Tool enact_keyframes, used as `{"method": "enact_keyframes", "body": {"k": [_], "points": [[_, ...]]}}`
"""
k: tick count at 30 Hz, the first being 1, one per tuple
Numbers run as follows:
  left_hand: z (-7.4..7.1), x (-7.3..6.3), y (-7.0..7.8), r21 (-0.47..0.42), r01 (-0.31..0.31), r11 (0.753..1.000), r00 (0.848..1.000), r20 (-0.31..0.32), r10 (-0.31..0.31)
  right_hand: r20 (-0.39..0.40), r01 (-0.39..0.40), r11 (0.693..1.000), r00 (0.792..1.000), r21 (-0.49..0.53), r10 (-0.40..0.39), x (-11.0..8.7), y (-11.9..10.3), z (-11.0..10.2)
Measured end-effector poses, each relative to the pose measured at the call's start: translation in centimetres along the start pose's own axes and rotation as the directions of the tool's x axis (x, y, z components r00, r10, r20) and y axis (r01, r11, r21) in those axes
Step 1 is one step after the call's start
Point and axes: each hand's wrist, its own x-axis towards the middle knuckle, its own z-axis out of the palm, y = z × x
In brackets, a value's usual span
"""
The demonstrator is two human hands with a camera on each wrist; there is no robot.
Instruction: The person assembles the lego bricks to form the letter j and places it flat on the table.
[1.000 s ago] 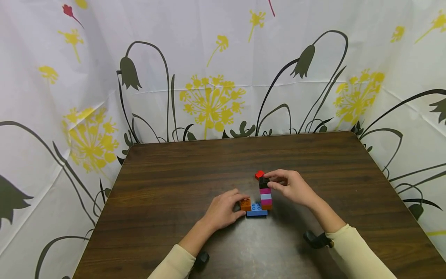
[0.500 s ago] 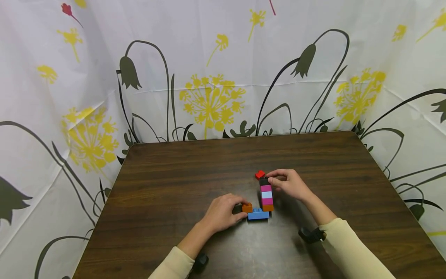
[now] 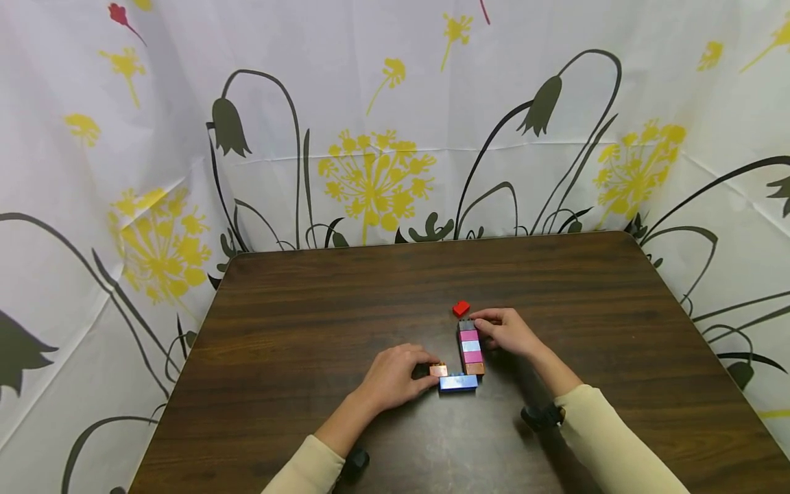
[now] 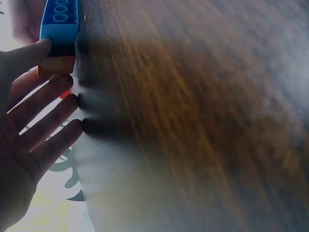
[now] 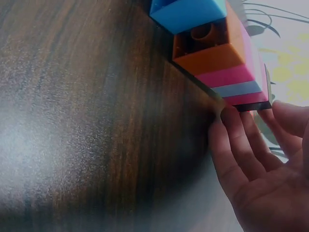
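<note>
A joined toy brick build lies tipped over on the table. Its blue brick [image 3: 459, 384] forms the near side, the hollow underside showing in the left wrist view. An orange brick [image 3: 439, 370] sits at its left end, pinched between thumb and index finger of my left hand [image 3: 395, 374]. From the right end a column runs away from me: another orange brick [image 5: 212, 63], then pink, pale and pink bricks [image 3: 471, 346], then a black brick [image 3: 467, 325]. My right hand [image 3: 509, 333] pinches that black far end between thumb and fingertips.
Just beyond the column's far end lies a loose red brick [image 3: 461, 308]. The dark wood table [image 3: 308, 309] ends at the back against a white curtain [image 3: 370, 82] printed with flowers.
The column, upright a second ago, has been tipped back until it lies along the table. The right hand has lowered with its top, and the blue brick now shows its side.
</note>
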Motion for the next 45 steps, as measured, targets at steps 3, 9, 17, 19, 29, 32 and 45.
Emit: {"method": "enact_keyframes", "body": {"k": [3,9,17,19,29,32,45], "points": [[0.0,0.0,-0.1,-0.003,0.01,1.0,1.0,0.012,-0.01,0.016,-0.002,1.0,1.0,-0.018,0.002,0.2,0.2,0.2],[0.0,-0.1,-0.1,-0.001,0.021,1.0,0.999,0.027,-0.021,0.029,-0.027,0.999,0.999,-0.048,0.028,0.4,0.1,0.5],[0.1,-0.2,-0.1,-0.008,0.026,1.0,0.999,0.036,-0.026,0.032,-0.041,0.998,0.999,-0.053,0.043,0.3,0.0,0.6],[0.1,-0.2,-0.1,-0.008,0.03,1.0,0.999,0.04,-0.03,0.019,-0.028,0.997,0.999,-0.065,0.029,0.4,0.0,0.5],[-0.1,-0.4,-0.1,-0.011,0.024,1.0,0.998,0.052,-0.024,-0.015,0.212,0.895,0.972,-0.392,-0.236,1.7,0.3,0.1],[-0.1,-0.4,-0.1,-0.012,0.022,1.0,0.998,0.058,-0.021,0.034,0.22,0.869,0.973,-0.444,-0.229,2.0,0.1,0.1],[-0.4,-0.4,-0.1,0.0,0.002,1.0,0.999,0.053,-0.002,0.071,0.178,0.818,0.984,-0.547,-0.166,2.0,-0.7,0.2]]}}
